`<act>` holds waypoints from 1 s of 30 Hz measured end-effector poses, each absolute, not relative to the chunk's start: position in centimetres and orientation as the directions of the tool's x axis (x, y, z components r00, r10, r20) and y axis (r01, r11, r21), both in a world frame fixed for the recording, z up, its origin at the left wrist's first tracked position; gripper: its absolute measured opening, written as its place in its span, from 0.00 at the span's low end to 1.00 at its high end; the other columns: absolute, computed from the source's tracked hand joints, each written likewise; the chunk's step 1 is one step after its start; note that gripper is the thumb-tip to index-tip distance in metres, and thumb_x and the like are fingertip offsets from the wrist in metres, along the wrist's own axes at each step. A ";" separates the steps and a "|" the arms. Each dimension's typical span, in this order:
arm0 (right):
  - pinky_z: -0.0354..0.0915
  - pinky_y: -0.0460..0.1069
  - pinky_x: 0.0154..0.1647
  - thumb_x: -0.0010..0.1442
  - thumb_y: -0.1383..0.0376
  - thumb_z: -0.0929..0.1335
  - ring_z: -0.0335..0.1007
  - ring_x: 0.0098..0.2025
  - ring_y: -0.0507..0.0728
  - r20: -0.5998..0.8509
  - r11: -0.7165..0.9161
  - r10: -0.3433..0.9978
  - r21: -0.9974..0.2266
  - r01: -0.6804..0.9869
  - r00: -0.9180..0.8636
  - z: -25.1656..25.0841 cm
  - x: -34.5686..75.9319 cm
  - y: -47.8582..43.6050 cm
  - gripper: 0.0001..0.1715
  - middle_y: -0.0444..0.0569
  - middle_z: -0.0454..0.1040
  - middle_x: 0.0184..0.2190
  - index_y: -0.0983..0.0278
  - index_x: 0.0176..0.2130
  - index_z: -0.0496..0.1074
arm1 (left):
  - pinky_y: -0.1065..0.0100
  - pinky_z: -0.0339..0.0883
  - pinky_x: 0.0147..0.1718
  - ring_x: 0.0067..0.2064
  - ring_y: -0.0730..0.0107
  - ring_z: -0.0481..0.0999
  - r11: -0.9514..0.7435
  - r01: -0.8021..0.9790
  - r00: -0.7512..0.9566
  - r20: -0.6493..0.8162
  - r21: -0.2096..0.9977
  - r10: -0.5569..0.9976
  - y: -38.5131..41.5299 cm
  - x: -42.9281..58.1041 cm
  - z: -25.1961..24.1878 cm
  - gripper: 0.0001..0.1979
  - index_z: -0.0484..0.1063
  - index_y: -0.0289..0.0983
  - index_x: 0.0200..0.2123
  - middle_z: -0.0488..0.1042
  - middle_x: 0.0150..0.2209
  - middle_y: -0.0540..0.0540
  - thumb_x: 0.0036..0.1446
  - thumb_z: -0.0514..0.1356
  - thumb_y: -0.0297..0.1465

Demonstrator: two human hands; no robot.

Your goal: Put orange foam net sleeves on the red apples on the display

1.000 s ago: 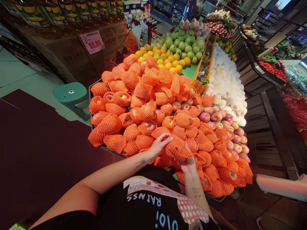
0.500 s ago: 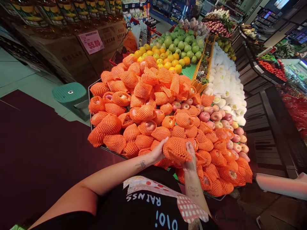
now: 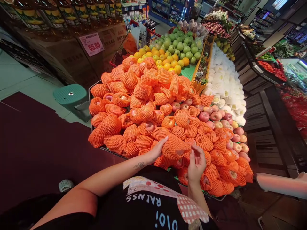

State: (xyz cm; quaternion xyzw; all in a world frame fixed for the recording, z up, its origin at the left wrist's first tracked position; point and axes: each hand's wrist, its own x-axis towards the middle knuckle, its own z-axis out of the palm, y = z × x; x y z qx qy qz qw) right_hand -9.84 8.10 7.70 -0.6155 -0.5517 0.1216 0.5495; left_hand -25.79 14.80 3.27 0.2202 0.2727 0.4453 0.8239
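Observation:
An apple in an orange foam net [image 3: 174, 147] is held just above the near edge of the heap. My left hand [image 3: 156, 151] wraps around its left end, the thumb on top. At the other end, the thumb and fingers of my right hand [image 3: 197, 163] pinch the net's open rim. The net covers nearly all of the fruit. Beneath and around both hands lie many more netted apples [image 3: 112, 124]. Bare red apples [image 3: 217, 116] show to the right of them.
Oranges [image 3: 168, 60], green apples [image 3: 182, 44] and white-netted fruit [image 3: 225, 80] lie farther back. A yellow divider [image 3: 203, 64] separates the rows. At left are a green stool [image 3: 70, 94] and stacked cartons [image 3: 69, 60] under oil bottles. A pale bar [image 3: 280, 185] juts in at right.
My right hand has shifted from gripping the fruit's right side to pinching the net's rim, stretching it rightward. My left hand stays on the fruit. A shoe now shows at lower left.

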 end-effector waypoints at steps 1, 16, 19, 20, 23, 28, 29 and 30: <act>0.69 0.57 0.52 0.66 0.65 0.69 0.74 0.48 0.59 0.549 0.275 0.777 -0.737 0.618 0.308 8.2 -9.8 7.7 0.06 0.50 0.76 0.43 0.61 0.43 0.76 | 0.55 0.56 0.66 0.62 0.51 0.71 0.480 -0.587 0.432 -0.250 0.652 0.867 14.9 -25.9 3.4 0.27 0.78 0.36 0.41 0.82 0.49 0.42 0.52 0.65 0.54; 0.76 0.48 0.36 0.64 0.80 0.64 0.77 0.40 0.54 0.581 0.633 0.738 -0.423 0.648 -0.341 10.0 -11.0 7.1 0.23 0.51 0.75 0.42 0.58 0.47 0.78 | 0.58 0.67 0.53 0.53 0.58 0.73 0.350 -0.385 0.338 -0.222 0.854 0.915 14.0 -26.7 4.4 0.25 0.72 0.40 0.39 0.77 0.46 0.43 0.57 0.59 0.56; 0.75 0.47 0.31 0.64 0.77 0.66 0.76 0.35 0.53 0.614 0.532 0.758 -0.387 0.753 -0.220 9.2 -11.0 7.2 0.17 0.52 0.73 0.44 0.60 0.45 0.78 | 0.62 0.71 0.44 0.45 0.61 0.73 0.308 -0.352 0.305 -0.202 0.884 0.931 14.0 -26.7 4.4 0.24 0.71 0.40 0.35 0.75 0.40 0.45 0.57 0.58 0.56; 0.76 0.48 0.33 0.64 0.76 0.67 0.76 0.36 0.54 0.627 0.496 0.755 -0.352 0.793 -0.194 9.1 -10.9 7.3 0.15 0.53 0.73 0.45 0.60 0.44 0.77 | 0.64 0.71 0.39 0.42 0.63 0.73 0.298 -0.335 0.302 -0.197 0.894 0.933 14.0 -26.7 4.5 0.24 0.70 0.39 0.34 0.73 0.37 0.46 0.56 0.59 0.56; 0.76 0.58 0.46 0.62 0.74 0.68 0.73 0.48 0.61 0.640 0.434 0.742 -0.229 0.872 -0.201 9.0 -10.7 7.5 0.12 0.54 0.73 0.47 0.60 0.43 0.75 | 0.69 0.69 0.30 0.33 0.69 0.68 0.276 -0.290 0.317 -0.180 0.916 0.931 13.9 -26.9 4.7 0.26 0.66 0.39 0.30 0.66 0.30 0.51 0.55 0.60 0.57; 0.63 0.74 0.60 0.60 0.70 0.71 0.56 0.65 0.71 0.612 0.314 0.784 -0.252 0.915 -0.100 8.1 -11.1 7.1 0.15 0.60 0.58 0.61 0.60 0.47 0.69 | 0.72 0.65 0.24 0.28 0.73 0.61 0.256 -0.233 0.288 -0.184 0.938 0.940 13.7 -26.8 4.7 0.28 0.62 0.39 0.28 0.57 0.26 0.55 0.56 0.57 0.59; 0.61 0.75 0.61 0.60 0.69 0.71 0.53 0.68 0.72 0.601 0.296 0.798 -0.318 0.901 -0.049 7.9 -11.1 6.9 0.18 0.61 0.55 0.63 0.60 0.50 0.67 | 0.72 0.64 0.23 0.28 0.73 0.60 0.251 -0.218 0.277 -0.187 0.943 0.943 13.7 -26.7 4.6 0.28 0.61 0.39 0.27 0.56 0.25 0.55 0.56 0.57 0.59; 0.60 0.74 0.63 0.61 0.68 0.70 0.51 0.69 0.71 0.585 0.296 0.811 -0.397 0.869 -0.009 7.6 -11.2 6.8 0.22 0.63 0.53 0.64 0.61 0.53 0.63 | 0.72 0.62 0.23 0.27 0.73 0.60 0.239 -0.203 0.270 -0.180 0.950 0.946 13.7 -26.6 4.6 0.28 0.60 0.39 0.27 0.55 0.25 0.55 0.56 0.56 0.59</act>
